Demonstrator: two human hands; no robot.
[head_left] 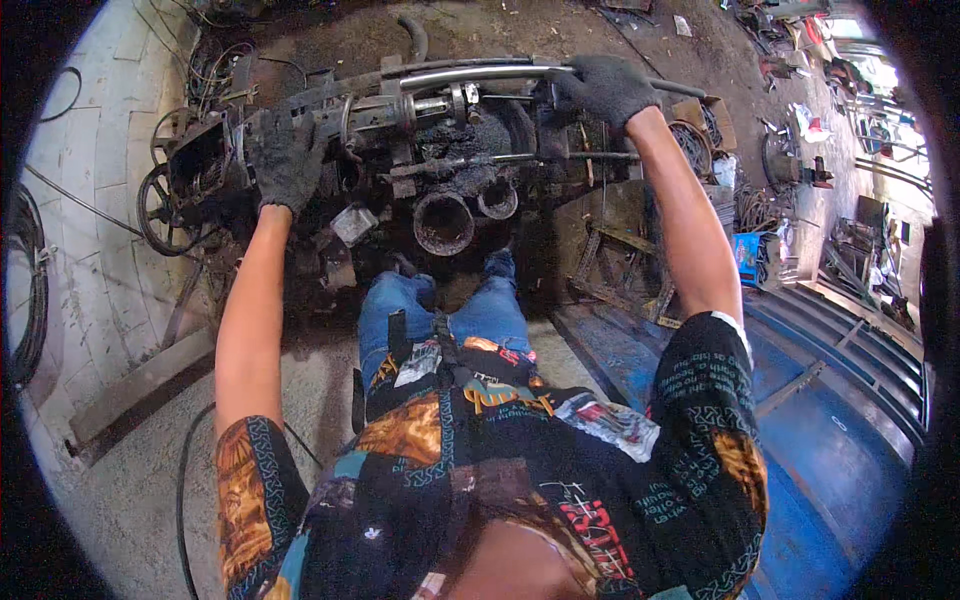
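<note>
In a dark glove, my left hand [287,162] rests against the left end of a greasy, lathe-like machine [375,125]. Its fingers blend into the dark metal, so their pose is hidden. My right hand [612,90], gloved too, is closed over a long shiny metal bar [490,73] toward its right part. The bar runs left to right along the machine's far side. Below it lies a thinner rod [480,160] with clamps. Dark shavings [465,150] are heaped under the bar, in the middle of the machine.
A spoked handwheel [160,210] sticks out at the machine's left end. Two round pipe ends [443,224] stand below, near my feet. Blue metal sheeting [840,430] lies at the right. An angle-iron frame [625,265] and a cardboard box [718,122] are beside the machine. Cables [30,290] hang at the left wall.
</note>
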